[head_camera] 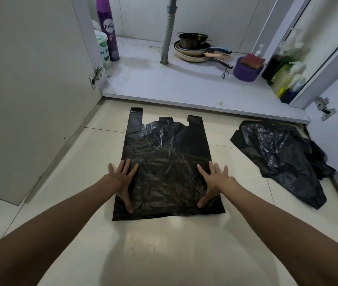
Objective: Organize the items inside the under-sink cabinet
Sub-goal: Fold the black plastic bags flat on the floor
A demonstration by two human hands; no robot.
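A black plastic carrier bag (166,162) lies spread flat on the cream floor tiles in front of the open cabinet, its handles pointing toward the cabinet. My left hand (122,180) presses flat on the bag's left edge with straight, spread fingers. My right hand (213,182) presses flat on the bag's right edge the same way. A crumpled heap of black bags (283,155) lies on the floor to the right, apart from both hands.
Inside the cabinet (184,87): a purple spray can (108,27) and a white tub (103,48) at left, a drain hose (169,34), stacked pans (197,48), a purple pot with sponges (246,68), bottles (283,73) at right. Both cabinet doors, the left door (30,89) included, stand open.
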